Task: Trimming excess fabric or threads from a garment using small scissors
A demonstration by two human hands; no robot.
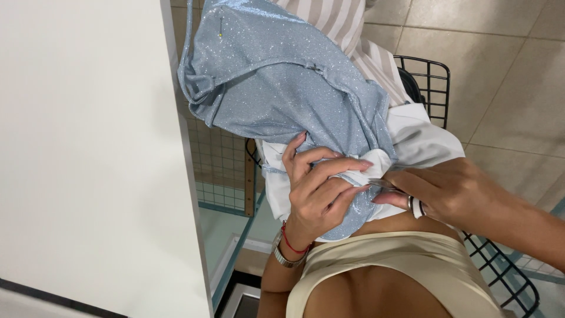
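Left hand (318, 191): grip closed on a bunched fold of sparkly light-blue fabric (282, 82) together with a tuft of white fabric (424, 141); fingers curled, tips pinching the fold near its lower edge. Thin red cord and metal watch band at the wrist (288, 247).

Right hand (453, 191): grip closed on a slim metal tool (388, 185), possibly small scissors, exact type not discernible. Tool tip directed left, touching or just beside the pinched fold; contact cannot be confirmed. Ring on one finger.

Light-blue fabric: draped upward from the left hand's pinch, hanging over a striped beige-and-white cloth (353, 29) at top centre. Thin strap of the same blue material running along the left margin. Small pin with yellow head (220, 34) stuck near the upper left corner of the fabric.

White fabric: lying beneath the blue layer, spreading right toward a black wire basket (432, 79).

Surroundings: white table (88, 147) filling the left half of the view, edge running diagonally beside the fabric. Wire grid panel (220, 165) below the table edge. Beige tiled floor (518, 70) at right. Cream-coloured garment (400, 265) worn by the person at bottom centre, close below both hands.
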